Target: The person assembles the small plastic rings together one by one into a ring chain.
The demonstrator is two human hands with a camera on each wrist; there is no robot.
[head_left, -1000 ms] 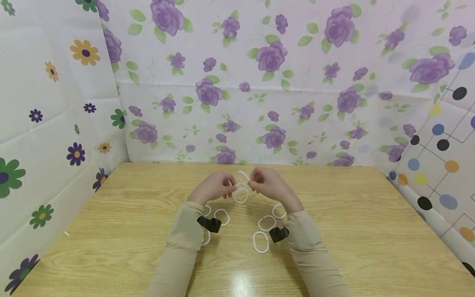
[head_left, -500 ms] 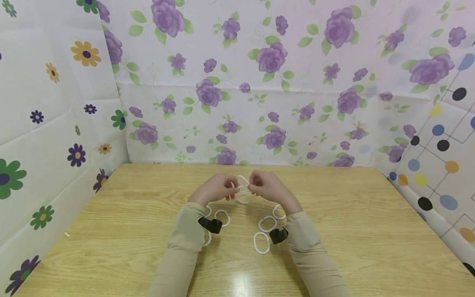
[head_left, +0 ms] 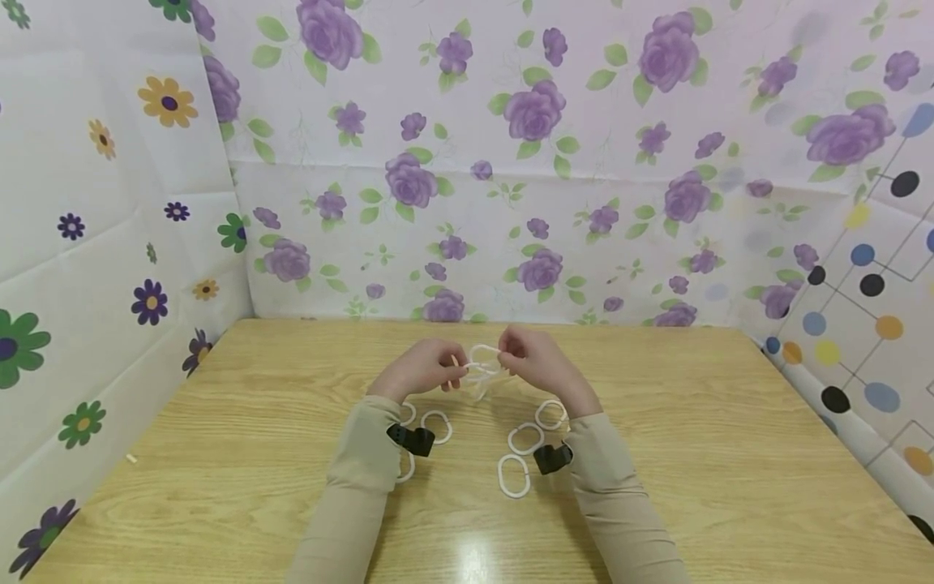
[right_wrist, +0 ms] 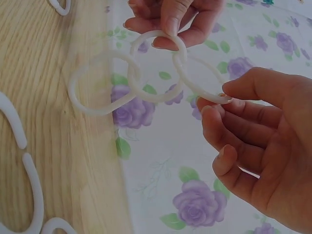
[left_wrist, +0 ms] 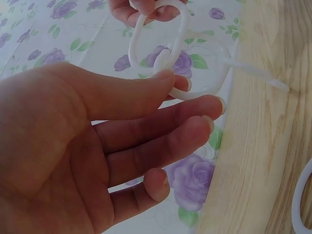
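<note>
Over the far middle of the table, my two hands hold linked white plastic rings. With thumb and index finger my left hand (head_left: 426, 369) pinches the middle ring (right_wrist: 157, 99). Thumb and fingers of my right hand (head_left: 540, 362) pinch the edge of a second ring (left_wrist: 134, 46), which passes through the middle one. A third ring (right_wrist: 73, 92) hangs from the middle ring, touched by neither hand. In the left wrist view this hanging ring (left_wrist: 258, 73) is seen nearly edge-on.
Between the forearms more white rings lie on the wooden table (head_left: 255, 487). Right of centre are an oval ring (head_left: 501, 478) and two others; left of centre is a ring (head_left: 449, 428), with others partly behind the left wrist. A small pale piece (head_left: 131, 459) lies far left. Flowered cloth (head_left: 467, 203) hangs behind.
My right hand has moved slightly right and up, drawing its ring away from the left hand. The hanging ring has swung to a narrower, edge-on look. The left hand has barely moved.
</note>
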